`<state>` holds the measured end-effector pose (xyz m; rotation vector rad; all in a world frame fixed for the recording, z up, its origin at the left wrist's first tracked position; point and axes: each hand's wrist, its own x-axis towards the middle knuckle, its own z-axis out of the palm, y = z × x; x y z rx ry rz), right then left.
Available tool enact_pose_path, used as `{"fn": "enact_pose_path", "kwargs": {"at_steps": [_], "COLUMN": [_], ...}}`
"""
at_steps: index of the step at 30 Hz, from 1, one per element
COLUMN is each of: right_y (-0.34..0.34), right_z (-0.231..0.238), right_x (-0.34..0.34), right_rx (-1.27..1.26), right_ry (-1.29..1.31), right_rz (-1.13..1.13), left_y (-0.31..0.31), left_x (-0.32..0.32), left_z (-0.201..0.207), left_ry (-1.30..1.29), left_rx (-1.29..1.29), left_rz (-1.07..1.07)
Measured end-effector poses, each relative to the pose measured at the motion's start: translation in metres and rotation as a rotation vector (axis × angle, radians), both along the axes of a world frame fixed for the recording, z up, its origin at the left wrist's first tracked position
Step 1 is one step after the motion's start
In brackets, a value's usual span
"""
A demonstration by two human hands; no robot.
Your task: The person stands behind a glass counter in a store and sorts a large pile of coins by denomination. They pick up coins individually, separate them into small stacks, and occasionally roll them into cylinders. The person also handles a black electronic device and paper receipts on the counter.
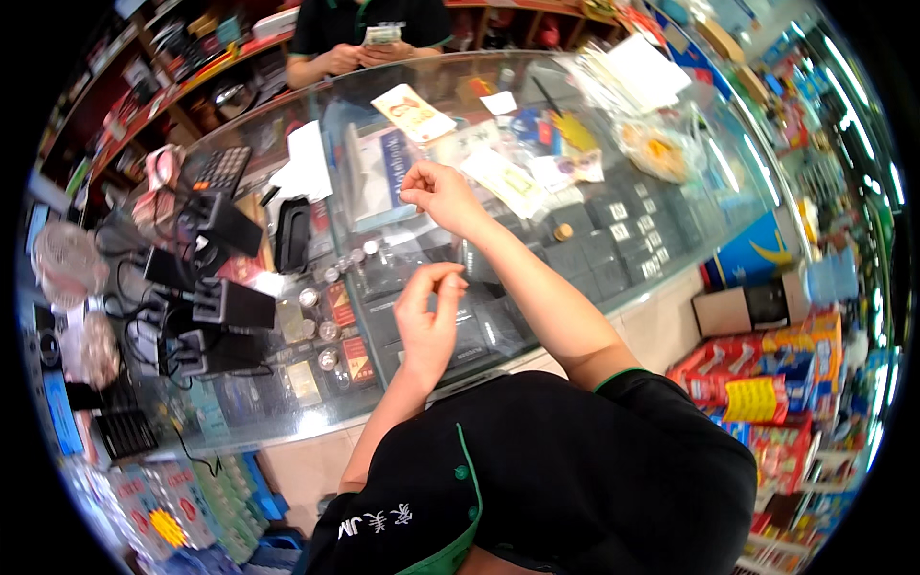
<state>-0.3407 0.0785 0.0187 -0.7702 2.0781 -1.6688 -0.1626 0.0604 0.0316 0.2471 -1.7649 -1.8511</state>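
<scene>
Above the glass counter (565, 331), my right hand (444, 198) reaches forward, its thumb and fingers drawn together in a pinch. Nearer to me, my left hand (428, 321) is raised with curled fingers and the thumb close against them. Whether either pinch has something small in it is too fine to see. Just beyond the right hand is a flat box with a blue panel (393, 165). A pale printed paper slip (506, 182) lies to its right, and a cream packet with red print (412, 112) farther off. Dark boxes (462, 340) show below my left hand.
Black power adapters (230, 305) with tangled cables crowd the left, near a calculator (222, 171) and a black tray (293, 235). Plastic bags (659, 151) lie at the far right. Across the counter, a person's hands (356, 57) hold banknotes (381, 35). Bright packages (757, 374) fill shelves at right.
</scene>
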Motion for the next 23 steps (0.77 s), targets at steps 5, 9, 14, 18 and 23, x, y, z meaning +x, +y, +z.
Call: {"fn": "enact_pose_path", "kwargs": {"at_steps": [5, 9, 14, 18, 23], "right_y": [0.038, 0.063, 0.156, 0.209, 0.203], "right_z": [-0.012, -0.007, 0.037, 0.037, 0.017], "right_x": [0.009, 0.015, 0.034, 0.032, 0.019], "right_rx": [0.303, 0.110, 0.306, 0.582, 0.810], "right_ry": [0.322, 0.368, 0.342, 0.289, 0.470], "right_rz": [-0.117, -0.184, -0.481, -0.363, -0.305], "left_y": [0.003, 0.011, 0.014, 0.015, 0.008], "left_x": [-0.001, -0.008, 0.000, 0.003, 0.016], "left_z": [-0.001, -0.008, -0.012, -0.006, -0.010], "left_ry": [-0.082, -0.087, -0.112, -0.068, -0.001], "left_rx": [0.012, 0.005, -0.011, -0.142, -0.310], "left_rz": [-0.064, -0.150, -0.186, -0.165, 0.035]}}
